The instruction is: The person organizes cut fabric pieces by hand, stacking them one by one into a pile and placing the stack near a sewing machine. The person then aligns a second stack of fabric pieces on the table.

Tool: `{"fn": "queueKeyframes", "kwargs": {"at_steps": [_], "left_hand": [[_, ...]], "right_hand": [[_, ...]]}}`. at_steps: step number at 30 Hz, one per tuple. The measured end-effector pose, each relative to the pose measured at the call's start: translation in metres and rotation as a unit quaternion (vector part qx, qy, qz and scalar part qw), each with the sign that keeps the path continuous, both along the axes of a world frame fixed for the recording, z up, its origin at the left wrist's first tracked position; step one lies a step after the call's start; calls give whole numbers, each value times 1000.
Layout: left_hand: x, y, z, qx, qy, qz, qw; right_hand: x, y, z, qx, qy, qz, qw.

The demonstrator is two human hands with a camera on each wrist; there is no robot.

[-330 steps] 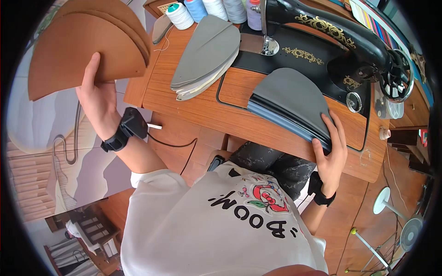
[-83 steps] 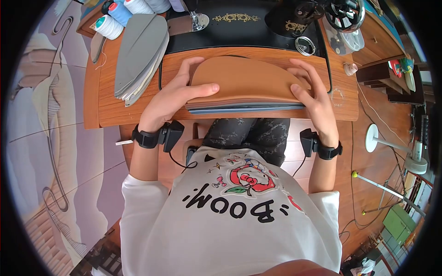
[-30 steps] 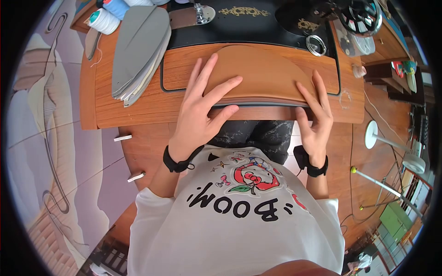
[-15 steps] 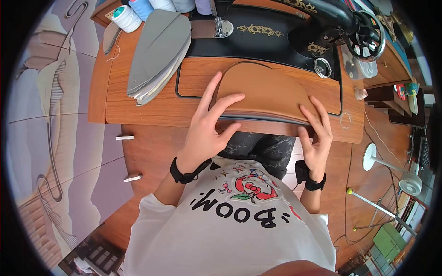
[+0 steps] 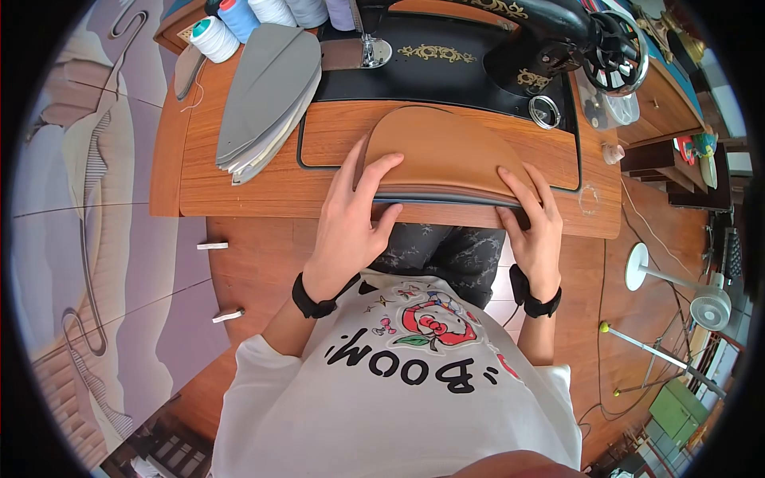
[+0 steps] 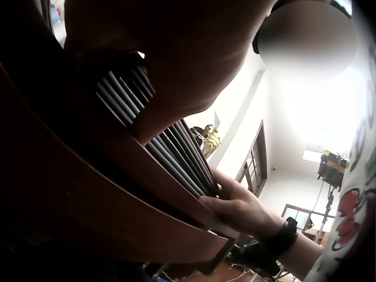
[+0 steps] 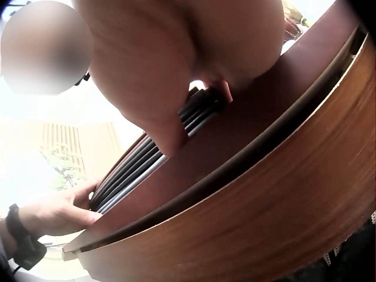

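Note:
A stack of half-round pieces [image 5: 442, 151], brown on top with darker layers below, lies on the wooden table, its straight side towards the person. My left hand [image 5: 347, 219] grips its left end, index finger on top and thumb at the front edge. At the right end my right hand [image 5: 538, 235] holds it likewise, fingers over the top. Both wrist views show the layered edges, in the left one [image 6: 176, 155] and in the right one [image 7: 132, 170], with a thumb against them. Some fingertips are hidden.
Left of the stack lies a pile of grey pieces [image 5: 267, 88], with thread spools [image 5: 215, 38] behind it. A black sewing machine [image 5: 518, 60] stands at the back. A round metal ring [image 5: 544, 112] is on the right, near a small spool [image 5: 612, 153].
The brown pieces, earlier raised in the left hand, now top the dark stack. Both thumbs have moved from its top to the front edge. Lately the hands have barely moved on it.

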State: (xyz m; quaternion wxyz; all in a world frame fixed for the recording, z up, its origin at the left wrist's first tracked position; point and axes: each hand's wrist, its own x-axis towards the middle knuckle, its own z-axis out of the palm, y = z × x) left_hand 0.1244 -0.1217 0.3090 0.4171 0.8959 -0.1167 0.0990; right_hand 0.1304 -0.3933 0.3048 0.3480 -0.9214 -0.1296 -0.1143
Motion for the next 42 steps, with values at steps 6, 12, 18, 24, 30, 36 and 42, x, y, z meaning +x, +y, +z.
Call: {"fn": "queueKeyframes", "kwargs": {"at_steps": [6,12,18,24,30,36,42], "left_hand": [[-16,2,2,-4,-7,-10,1000],[-35,-4,-16,28,-28,18,999],[-39,-6,-21,24,-43,19,999],[-44,-13,-27,-15,-72,15,997],[-62,-34,-30,-31,-63,16,997],[-80,-56,-35,36,-150,11,988],[-89,-59,-33,44,-156,-32,986]], "right_hand": [[-16,-5,-4,28,46,-1,999],[-44,-1,-4,8,30,-22,999],[-86,12,-22,203,-1,-155,967],[-122,6,-38,514,258,-128,808],[-96,28,-25,626,332,20,706],[-83,51,-19,712,314,-28,628],[-80,57,-16,648,252,-102,711]]}}
